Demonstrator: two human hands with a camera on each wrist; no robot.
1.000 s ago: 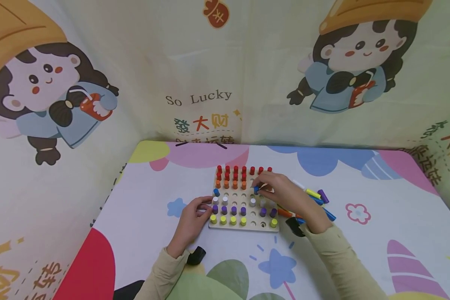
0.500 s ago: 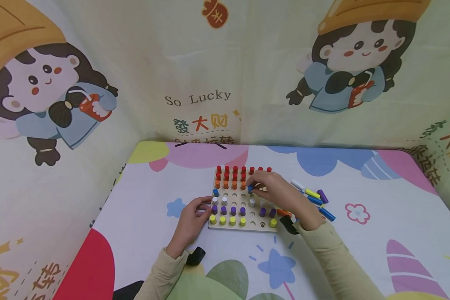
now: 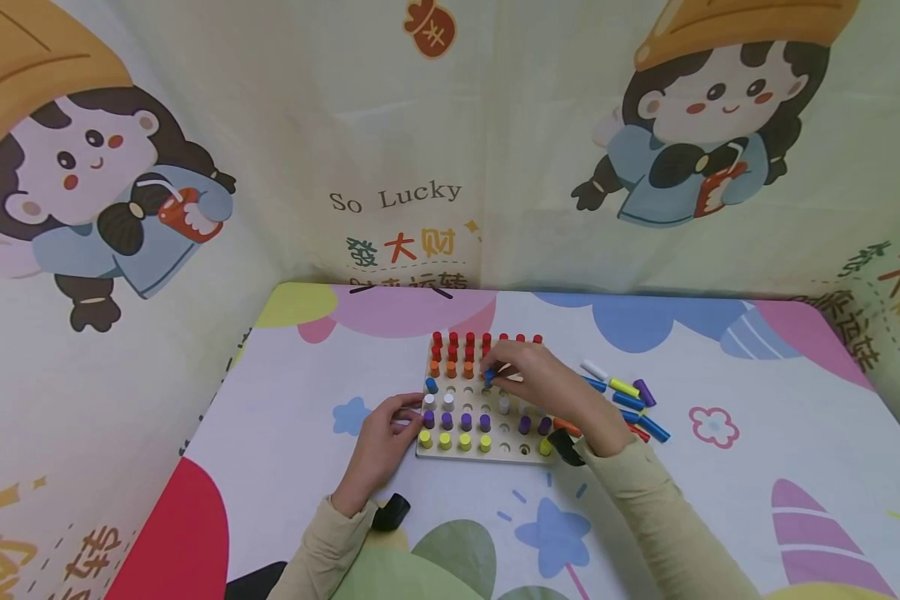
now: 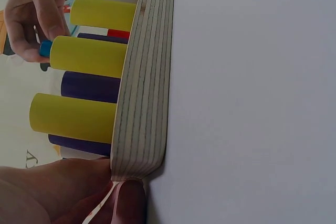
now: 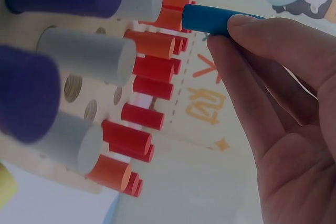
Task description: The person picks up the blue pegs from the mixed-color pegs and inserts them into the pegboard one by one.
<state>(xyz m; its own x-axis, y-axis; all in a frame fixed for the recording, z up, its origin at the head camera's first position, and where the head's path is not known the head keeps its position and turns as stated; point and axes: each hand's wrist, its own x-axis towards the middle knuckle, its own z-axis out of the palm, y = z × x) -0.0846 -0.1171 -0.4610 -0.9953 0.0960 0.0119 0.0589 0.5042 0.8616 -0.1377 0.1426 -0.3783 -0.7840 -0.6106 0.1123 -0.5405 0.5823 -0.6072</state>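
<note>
A wooden pegboard (image 3: pixel 457 455) lies on the table with rows of red, orange, white, purple and yellow pegs. One blue peg (image 3: pixel 431 386) stands at the left end of its row. Thumb and fingers of my right hand (image 3: pixel 543 383) pinch another blue peg (image 5: pixel 207 19), held over that row near the middle; in the right wrist view its lower end is free of any hole. My left hand (image 3: pixel 378 442) holds the board by its left edge, thumb and finger at the corner in the left wrist view.
Loose pegs lie right of the board: a white peg (image 3: pixel 594 369), a yellow peg (image 3: pixel 624 387), a purple peg (image 3: pixel 645 392), several blue ones such as the blue peg (image 3: pixel 654 428), plus orange and red, partly behind the right arm. A printed curtain (image 3: pixel 495 167) rises behind the table.
My right hand has moved left over the board with the blue peg, from near the fifth column to the fourth. The left hand stays at the board's edge.
</note>
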